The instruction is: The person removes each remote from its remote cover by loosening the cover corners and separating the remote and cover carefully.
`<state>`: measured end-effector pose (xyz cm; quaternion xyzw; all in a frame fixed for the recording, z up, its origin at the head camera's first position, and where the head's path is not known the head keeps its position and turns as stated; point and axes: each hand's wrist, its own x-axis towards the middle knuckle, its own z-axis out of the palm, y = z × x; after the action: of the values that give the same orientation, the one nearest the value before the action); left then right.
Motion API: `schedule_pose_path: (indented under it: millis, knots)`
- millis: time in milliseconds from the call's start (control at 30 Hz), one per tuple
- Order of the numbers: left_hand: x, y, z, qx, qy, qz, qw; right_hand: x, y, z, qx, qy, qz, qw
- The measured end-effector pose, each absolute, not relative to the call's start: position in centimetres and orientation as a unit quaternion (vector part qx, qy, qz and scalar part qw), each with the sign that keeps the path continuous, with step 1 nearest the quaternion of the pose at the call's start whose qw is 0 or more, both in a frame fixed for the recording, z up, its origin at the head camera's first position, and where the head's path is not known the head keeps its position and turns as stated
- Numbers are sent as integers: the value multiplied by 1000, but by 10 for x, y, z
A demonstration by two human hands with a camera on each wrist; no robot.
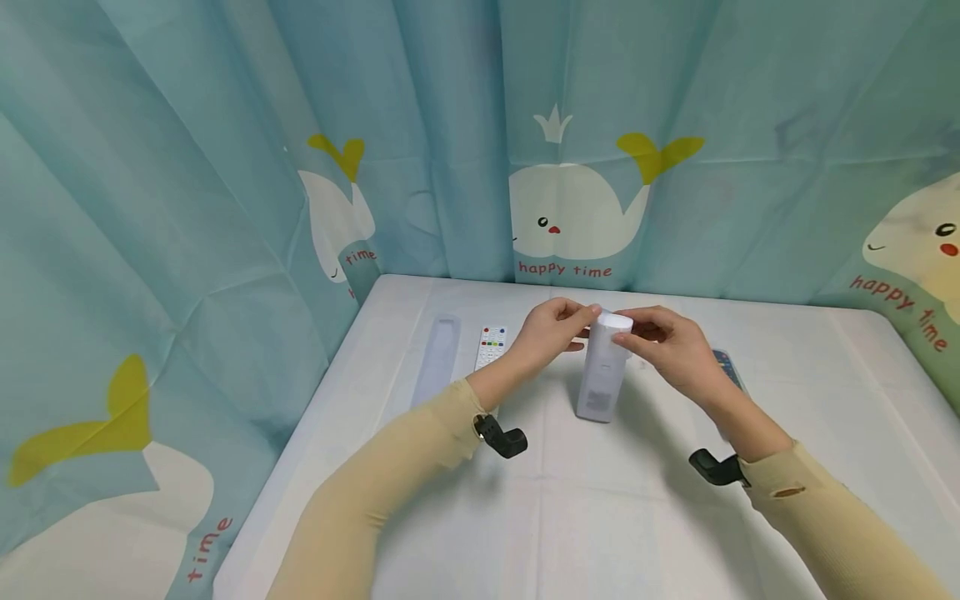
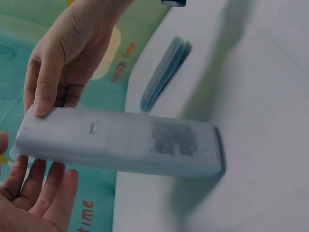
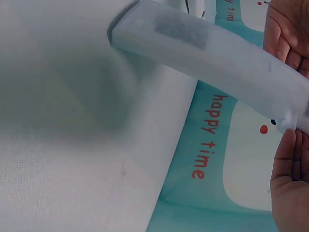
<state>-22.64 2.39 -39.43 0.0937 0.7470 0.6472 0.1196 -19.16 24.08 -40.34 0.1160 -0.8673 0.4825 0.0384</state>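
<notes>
1. Between the fingertips of both hands, 1 remote in a translucent silicone sleeve (image 1: 602, 367) is held upright, its lower end resting on the white table (image 1: 600, 517) and its top level with the fingers.
2. Left hand (image 1: 551, 327): fingers curled, the top edge of the sleeve pinched between thumb and forefinger.
3. Right hand (image 1: 670, 342): fingers curled round the opposite top edge, thumb pressed on the near face.
4. Judged handling: the sleeve is best worked evenly from both sides of the top, the base kept planted below the fingers so the remote is not tipped.
5. Left of the fingers, apart: 1 empty sleeve (image 1: 437, 360) and 1 white remote (image 1: 491, 346), both lying flat.
6. Behind the right wrist: 1 dark remote (image 1: 728, 367), partly hidden.
</notes>
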Motion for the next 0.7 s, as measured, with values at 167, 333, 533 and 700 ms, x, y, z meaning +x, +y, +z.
schedule_pose_path:
  millis: [167, 333, 533, 700]
  knots:
    - [-227, 28, -392, 79, 750, 644, 126, -190, 241, -402, 101, -868, 486, 24]
    - [-228, 32, -393, 79, 732, 662, 137, -188, 244, -400, 91, -867, 490, 13]
    - [-232, 34, -398, 60, 727, 670, 135, -188, 245, -401, 95, -862, 497, 11]
    - [-236, 36, -405, 31, 730, 668, 139, -188, 245, -401, 105, -858, 503, 10]
